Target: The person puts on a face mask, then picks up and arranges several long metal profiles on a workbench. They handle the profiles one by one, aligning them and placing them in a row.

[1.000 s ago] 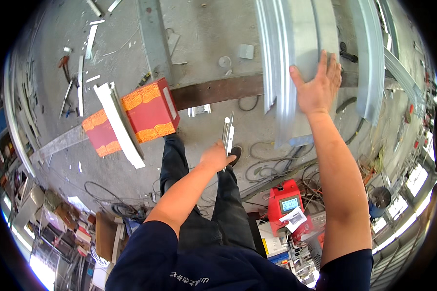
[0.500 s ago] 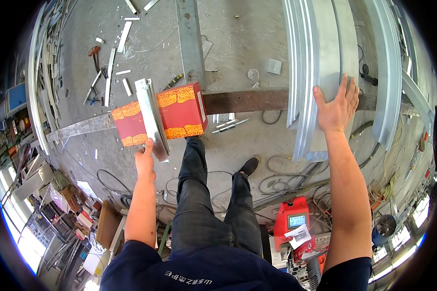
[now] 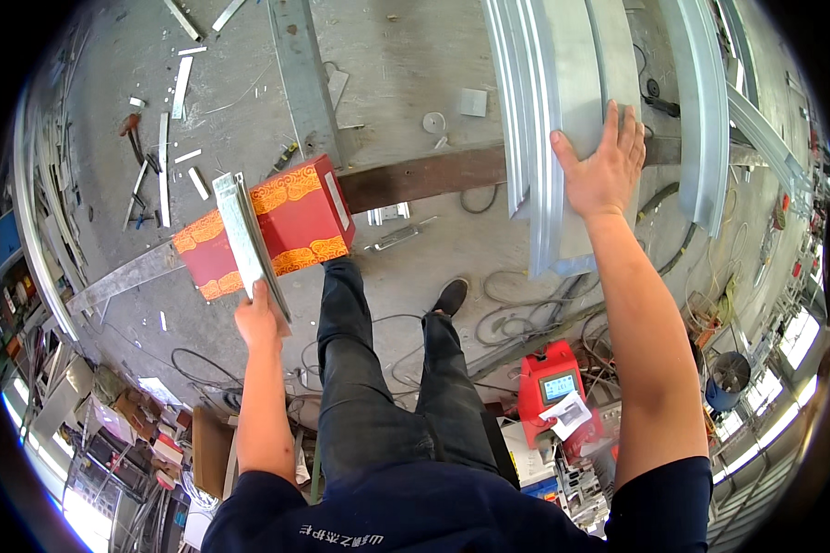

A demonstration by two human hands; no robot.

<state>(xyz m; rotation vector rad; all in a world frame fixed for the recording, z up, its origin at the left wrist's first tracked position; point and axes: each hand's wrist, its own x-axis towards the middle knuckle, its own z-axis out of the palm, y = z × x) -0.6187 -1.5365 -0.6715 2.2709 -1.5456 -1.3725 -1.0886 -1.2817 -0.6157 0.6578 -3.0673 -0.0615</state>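
My left hand [image 3: 260, 316] grips the near end of a short silvery metal profile [image 3: 240, 230], thumb on top and the other fingers mostly hidden beneath. The profile lies across a red box [image 3: 297, 219] with orange-gold patterned bands, its near end jutting past the box edge. On the right, my right hand [image 3: 603, 169] rests flat on a long, wide grey metal profile [image 3: 572, 101], fingers spread and thumb out to the left. Narrower ribbed metal profiles [image 3: 518, 111] lie alongside it.
A rusty brown steel beam [image 3: 424, 181] runs crosswise under the box and profiles. A hammer [image 3: 132, 129] and metal offcuts [image 3: 164, 166] are scattered on the floor at left. Cables [image 3: 516, 300] coil near my feet. A red machine with a screen [image 3: 546, 387] stands near right.
The whole view has shifted, so the scene sits further left. The short profile in my left hand has slid slightly toward me over the box. My right hand stays on the long profile.
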